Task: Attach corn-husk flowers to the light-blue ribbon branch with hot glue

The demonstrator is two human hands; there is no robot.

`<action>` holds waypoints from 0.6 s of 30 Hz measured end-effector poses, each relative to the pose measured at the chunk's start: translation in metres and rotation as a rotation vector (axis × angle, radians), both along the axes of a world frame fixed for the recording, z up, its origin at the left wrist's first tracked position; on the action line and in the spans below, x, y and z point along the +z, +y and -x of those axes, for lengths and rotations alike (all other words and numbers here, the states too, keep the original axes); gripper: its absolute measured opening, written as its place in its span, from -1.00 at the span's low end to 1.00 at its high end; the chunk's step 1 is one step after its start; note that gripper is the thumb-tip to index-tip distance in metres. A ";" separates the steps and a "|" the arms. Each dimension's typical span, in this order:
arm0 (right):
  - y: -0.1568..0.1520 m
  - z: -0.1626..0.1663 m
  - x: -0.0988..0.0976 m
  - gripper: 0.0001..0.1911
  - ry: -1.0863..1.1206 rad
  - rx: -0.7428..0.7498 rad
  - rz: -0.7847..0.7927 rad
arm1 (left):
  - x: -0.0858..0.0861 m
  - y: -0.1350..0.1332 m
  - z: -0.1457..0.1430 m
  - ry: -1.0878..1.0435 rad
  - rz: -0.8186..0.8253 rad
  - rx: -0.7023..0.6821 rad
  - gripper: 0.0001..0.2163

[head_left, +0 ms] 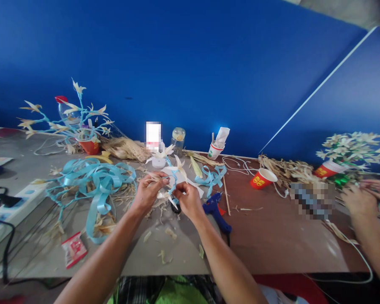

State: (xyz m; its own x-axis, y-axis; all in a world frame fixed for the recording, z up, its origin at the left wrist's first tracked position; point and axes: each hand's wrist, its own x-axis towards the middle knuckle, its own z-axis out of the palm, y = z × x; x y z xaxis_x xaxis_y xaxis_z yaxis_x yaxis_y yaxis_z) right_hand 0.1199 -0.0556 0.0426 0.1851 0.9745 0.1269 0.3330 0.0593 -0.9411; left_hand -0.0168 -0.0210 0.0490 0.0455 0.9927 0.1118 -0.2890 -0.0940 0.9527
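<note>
A branch wrapped in light-blue ribbon (174,178), with pale corn-husk flowers (179,167) on it, stands between my hands above the table. My left hand (149,192) is closed, its thumb and fingertips pinched at the left side of the branch. Pale husk strips show by its fingers. From the right, my right hand (189,202) pinches the lower part of the branch, near a white husk petal (168,196). My fingers partly hide the exact grip points. A blue glue gun (218,213) lies just right of my right hand.
Loose light-blue ribbon (99,185) and a power strip (14,211) lie left. Behind are a potted husk-flower branch (89,147), a glass jar (178,141) and a white cup (215,150). A red paper cup (262,179) stands right, before another person's hands (359,200).
</note>
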 end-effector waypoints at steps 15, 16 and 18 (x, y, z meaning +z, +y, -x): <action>0.011 -0.019 -0.001 -0.70 0.396 -0.030 -0.166 | 0.009 0.004 0.002 -0.147 0.019 -0.057 -0.76; 0.010 -0.018 0.001 -0.71 0.365 -0.001 -0.188 | 0.009 0.004 0.002 -0.114 0.005 -0.058 -0.76; 0.009 -0.014 0.004 -0.69 0.301 0.039 -0.233 | 0.010 0.003 0.001 -0.046 -0.016 -0.073 -0.79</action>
State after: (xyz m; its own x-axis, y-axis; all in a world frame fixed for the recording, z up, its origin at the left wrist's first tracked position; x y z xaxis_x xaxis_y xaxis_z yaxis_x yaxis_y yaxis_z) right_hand 0.1343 -0.0466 0.0470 0.2111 0.9329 0.2917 0.0368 0.2906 -0.9561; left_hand -0.0183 -0.0176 0.0590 0.1120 0.9850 0.1316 -0.3388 -0.0866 0.9369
